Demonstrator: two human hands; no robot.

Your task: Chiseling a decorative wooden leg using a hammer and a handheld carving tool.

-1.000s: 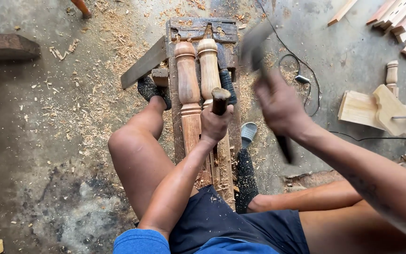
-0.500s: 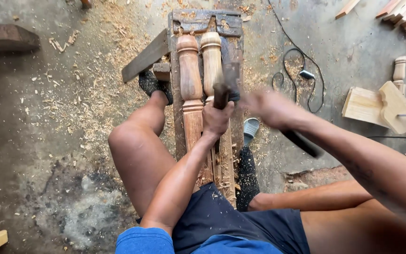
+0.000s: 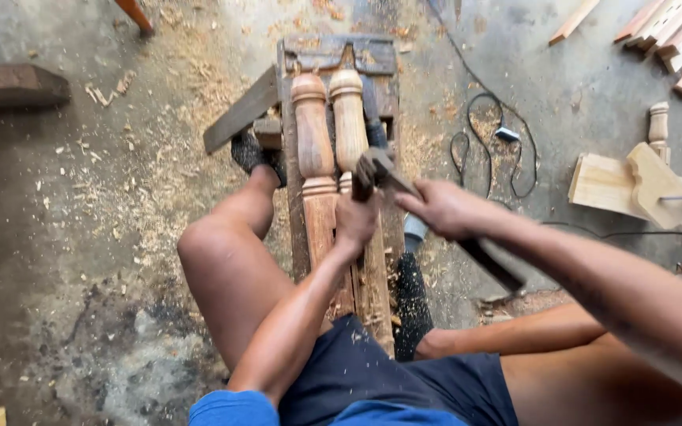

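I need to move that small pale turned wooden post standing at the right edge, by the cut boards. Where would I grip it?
Grip the small pale turned wooden post around its narrow waist, coming from above-left: it seems upright, and the pale cut wooden boards crowd its lower right.

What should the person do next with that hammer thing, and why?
Probably lift the mallet a little for another tap. Its head sits right at the top of the chisel, which the left hand grips upright against the turned wooden post. The right hand holds the handle. The post lies on the bench.
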